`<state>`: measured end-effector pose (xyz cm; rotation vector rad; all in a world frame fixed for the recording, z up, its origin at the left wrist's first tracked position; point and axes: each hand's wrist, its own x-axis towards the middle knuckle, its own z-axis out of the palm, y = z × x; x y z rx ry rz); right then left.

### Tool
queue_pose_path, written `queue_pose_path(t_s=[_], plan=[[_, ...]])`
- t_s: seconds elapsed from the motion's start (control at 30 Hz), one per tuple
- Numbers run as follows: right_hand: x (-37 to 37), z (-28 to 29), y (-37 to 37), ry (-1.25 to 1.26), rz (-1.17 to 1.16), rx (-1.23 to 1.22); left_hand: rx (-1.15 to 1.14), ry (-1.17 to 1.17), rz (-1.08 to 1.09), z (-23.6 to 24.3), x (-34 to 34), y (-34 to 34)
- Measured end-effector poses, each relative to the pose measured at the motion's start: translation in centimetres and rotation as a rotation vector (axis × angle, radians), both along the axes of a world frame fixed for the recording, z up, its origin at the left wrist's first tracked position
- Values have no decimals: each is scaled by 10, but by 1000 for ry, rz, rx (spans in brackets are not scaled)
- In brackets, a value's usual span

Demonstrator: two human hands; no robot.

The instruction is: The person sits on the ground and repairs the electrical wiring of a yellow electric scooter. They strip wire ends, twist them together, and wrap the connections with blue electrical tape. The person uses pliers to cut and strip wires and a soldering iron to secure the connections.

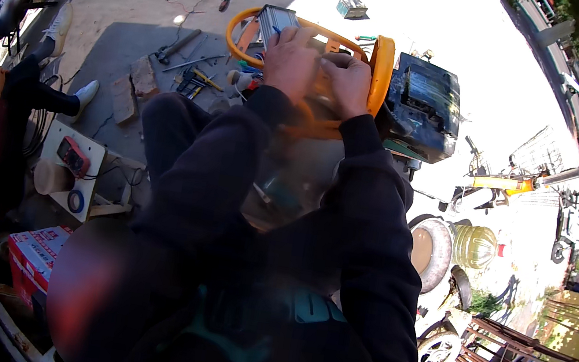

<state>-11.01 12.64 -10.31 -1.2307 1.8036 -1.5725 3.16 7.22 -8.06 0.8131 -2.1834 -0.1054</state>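
Note:
An orange tubular frame (380, 75) stands in front of me, between my knees. My left hand (291, 64) is over its inner space, fingers curled beside a grey finned metal box (277, 18); a small blue bit shows at its fingertips. Close to it, my right hand (347, 84) is pinched, thumb against fingers, next to the frame's right-hand tube. What either hand holds is hidden or too small to make out. A black, dusty box-like unit (426, 100) is attached or set against the frame's right side. Wires with red and white parts (241, 79) lie left of my left hand.
Left on the ground lie a hammer (177, 47), pliers (204, 80) and bricks (125, 100). A red multimeter (74, 156) and blue tape roll (76, 201) are on a low stool (110, 163). Another person's shoe (85, 94) is nearby. Right: a tyre (430, 254) and a yellowish jug (474, 247).

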Motion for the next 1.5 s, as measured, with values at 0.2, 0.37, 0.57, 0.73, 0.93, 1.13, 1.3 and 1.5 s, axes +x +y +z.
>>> queue_pose_path(t_s=[0.2,0.37,0.57,0.73,0.93,1.13,1.3,1.5], plan=[[7,26,6,-206,-35,226,63,17,5,-8,5,-4],[8,33,5,1,-57,301,89,-6,17,-9,6,-3],[-17,6,13,574,145,67,133,3,25,-3,2,6],[26,40,-7,-458,-22,346,177,12,83,-8,16,-8],[13,26,16,920,-99,153,145,24,55,-7,9,-3],[15,35,40,1255,22,120,118,69,29,-7,3,2],[13,36,34,1457,71,181,105,90,15,-15,2,-2],[-8,20,15,851,278,373,100,48,8,-8,7,2]])
